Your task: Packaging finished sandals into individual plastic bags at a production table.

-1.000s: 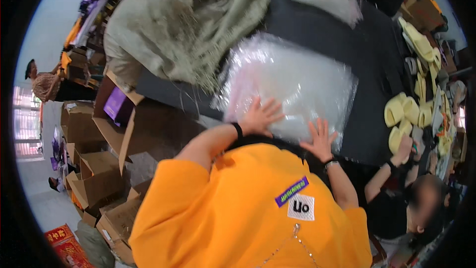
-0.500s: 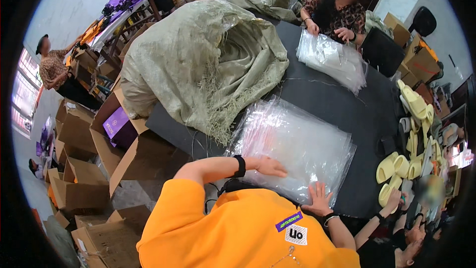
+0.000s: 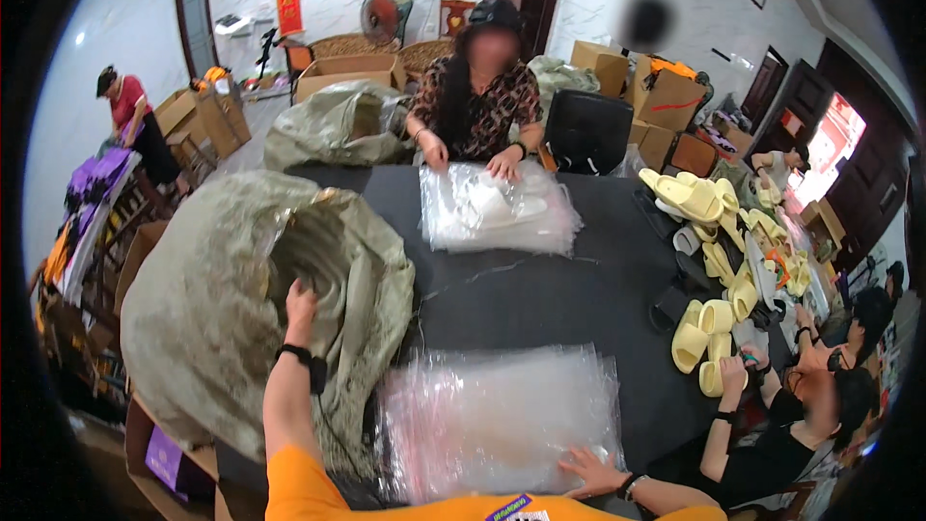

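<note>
Flat and open, your right hand [image 3: 590, 470] presses palm-down on the near right corner of the stack of clear plastic bags [image 3: 502, 420] lying on the dark table [image 3: 540, 299] just in front of you; it clamps on nothing, only weighs the stack down. Your left hand [image 3: 300, 307] reaches up into the mouth of the big grey-green woven sack [image 3: 207, 318] at your left, fingers spread along the inner fold of the cloth; whether they close on anything inside you cannot tell, since the sack hides the fingertips. Judging by this, the work looks early: your bags lie empty and flat in one neat pile, none filled, and nothing has come out of the sack onto the table beside them. To your right a seated co-worker's hand [image 3: 731, 373] rests among pale yellow foam slippers [image 3: 704, 328], which run in a loose heap along that edge of the table. Across the table another person holds both hands on a second pile of clear bags [image 3: 497, 212], which seems to hold something pale, so that side may be further along. Behind stand cardboard boxes [image 3: 352, 72] and another woven sack [image 3: 333, 125].
</note>
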A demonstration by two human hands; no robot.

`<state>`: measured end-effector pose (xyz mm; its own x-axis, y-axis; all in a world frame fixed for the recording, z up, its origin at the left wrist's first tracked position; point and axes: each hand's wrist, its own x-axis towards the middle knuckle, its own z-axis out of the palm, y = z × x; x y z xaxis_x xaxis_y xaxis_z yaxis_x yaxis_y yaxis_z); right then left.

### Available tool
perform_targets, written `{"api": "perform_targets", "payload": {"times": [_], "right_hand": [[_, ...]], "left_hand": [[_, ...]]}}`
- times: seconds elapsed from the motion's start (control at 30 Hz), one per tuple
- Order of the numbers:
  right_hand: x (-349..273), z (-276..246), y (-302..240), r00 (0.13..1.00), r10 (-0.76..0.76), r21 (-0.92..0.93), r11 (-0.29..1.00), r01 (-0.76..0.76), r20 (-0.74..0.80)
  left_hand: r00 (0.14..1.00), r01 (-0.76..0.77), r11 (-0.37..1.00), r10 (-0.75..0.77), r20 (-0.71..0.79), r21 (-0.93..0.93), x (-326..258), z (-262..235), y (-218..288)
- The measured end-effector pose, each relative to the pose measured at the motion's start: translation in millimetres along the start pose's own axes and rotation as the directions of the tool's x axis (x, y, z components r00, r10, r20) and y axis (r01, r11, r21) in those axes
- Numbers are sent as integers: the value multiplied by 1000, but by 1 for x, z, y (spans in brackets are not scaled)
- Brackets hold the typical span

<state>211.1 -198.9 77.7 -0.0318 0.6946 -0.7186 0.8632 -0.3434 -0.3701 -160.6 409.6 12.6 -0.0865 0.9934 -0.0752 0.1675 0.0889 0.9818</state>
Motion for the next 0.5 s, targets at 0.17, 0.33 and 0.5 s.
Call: {"api": "perform_targets", "payload": {"times": [0.17,0.33,0.5], "right_hand": [[56,-20,-33,973,97,82,993,-81,-209],[101,-44,-99,985,-165,499,850,168,-50],[140,-2,-76,948,-284,531,785,317,-146]], "left_hand": [[854,-152,776,415,-314,612,76,-66,-31],[830,-237,692,509,-228,681,88,-108,-53],[864,-195,556,488,-127,808,43,-126,-21]]}}
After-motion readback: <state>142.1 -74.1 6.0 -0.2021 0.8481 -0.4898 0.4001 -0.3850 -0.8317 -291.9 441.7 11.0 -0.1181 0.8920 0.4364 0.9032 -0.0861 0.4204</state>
